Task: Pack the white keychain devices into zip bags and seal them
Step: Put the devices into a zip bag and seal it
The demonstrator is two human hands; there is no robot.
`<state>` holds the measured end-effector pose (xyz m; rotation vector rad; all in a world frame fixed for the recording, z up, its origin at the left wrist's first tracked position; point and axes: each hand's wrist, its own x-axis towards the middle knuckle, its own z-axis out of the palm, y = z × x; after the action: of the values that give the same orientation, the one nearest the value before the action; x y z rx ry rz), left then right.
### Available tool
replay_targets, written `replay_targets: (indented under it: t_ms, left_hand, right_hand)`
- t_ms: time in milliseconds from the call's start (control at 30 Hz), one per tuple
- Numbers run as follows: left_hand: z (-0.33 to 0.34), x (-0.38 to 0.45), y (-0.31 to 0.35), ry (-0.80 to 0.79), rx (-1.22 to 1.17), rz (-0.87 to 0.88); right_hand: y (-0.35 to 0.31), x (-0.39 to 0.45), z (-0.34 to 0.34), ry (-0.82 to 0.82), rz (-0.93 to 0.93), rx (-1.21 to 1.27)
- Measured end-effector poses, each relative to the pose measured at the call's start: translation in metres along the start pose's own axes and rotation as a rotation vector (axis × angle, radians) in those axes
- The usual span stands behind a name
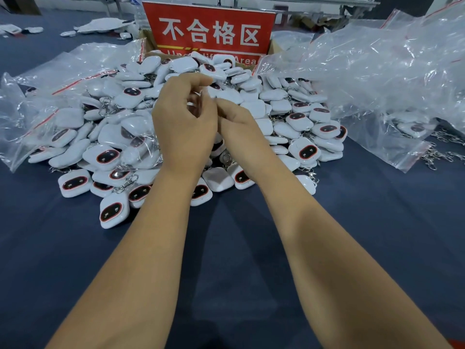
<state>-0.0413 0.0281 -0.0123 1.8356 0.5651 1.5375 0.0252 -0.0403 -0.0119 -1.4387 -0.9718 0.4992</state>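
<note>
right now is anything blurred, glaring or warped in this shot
Head view: the left hand fingers are motion-smeared, so what they pinch is unclear; the right hand is sharper. Glare streaks the bags, and soft arm shadows fall on the blue cloth. Wide-angle warp tilts the red sign and curves the edges.

In front of me the heap of keychain devices (251,114) lies on the table (377,222). Behind it stands a sign (210,28). Bagged devices (63,102) lie to its left, loose zip bags (392,71) to its right. My hands (186,127) meet over the heap's middle.
</note>
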Motion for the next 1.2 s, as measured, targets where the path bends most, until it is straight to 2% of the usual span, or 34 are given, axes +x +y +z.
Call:
replay_targets:
  t_ms: [100,167,267,333,400,467,600,700,867,967,1200]
  left_hand:
    - [0.0,0.001,0.001,0.029,-0.002,-0.016]
    - [-0.001,0.001,0.0,0.011,0.009,-0.028]
    - [0.0,0.003,-0.005,-0.137,0.084,-0.094]
    - [0.001,0.004,-0.012,-0.262,0.205,-0.13]
    - [0.001,0.004,-0.018,-0.374,0.339,-0.144]
    - [0.001,0.004,-0.02,-0.39,0.363,-0.146]
    - [0.001,0.006,-0.017,-0.187,0.228,-0.191]
    - [0.0,0.007,-0.016,-0.079,0.128,-0.228]
    - [0.001,0.004,-0.014,-0.06,0.088,-0.249]
    - [0.001,0.004,-0.013,-0.071,0.072,-0.269]
    - [0.001,0.003,-0.013,-0.128,0.066,-0.285]
  right_hand:
    - [-0.002,0.001,-0.001,-0.033,0.035,0.219]
    - [-0.004,0.001,-0.004,0.021,0.033,0.332]
    - [-0.005,0.002,-0.011,0.145,0.008,0.403]
    - [-0.004,0.003,-0.017,0.274,-0.003,0.333]
    - [-0.001,0.004,-0.022,0.4,0.009,0.157]
    - [0.004,0.005,-0.026,0.449,0.002,-0.048]
    - [0.011,0.006,-0.028,0.364,-0.002,-0.342]
    - [0.013,0.004,-0.023,0.253,-0.004,-0.434]
    - [0.014,-0.001,-0.018,0.124,0.006,-0.473]
    - [0.014,-0.002,-0.017,0.051,-0.004,-0.627]
    - [0.013,0.006,-0.016,0.041,0.036,-0.895]
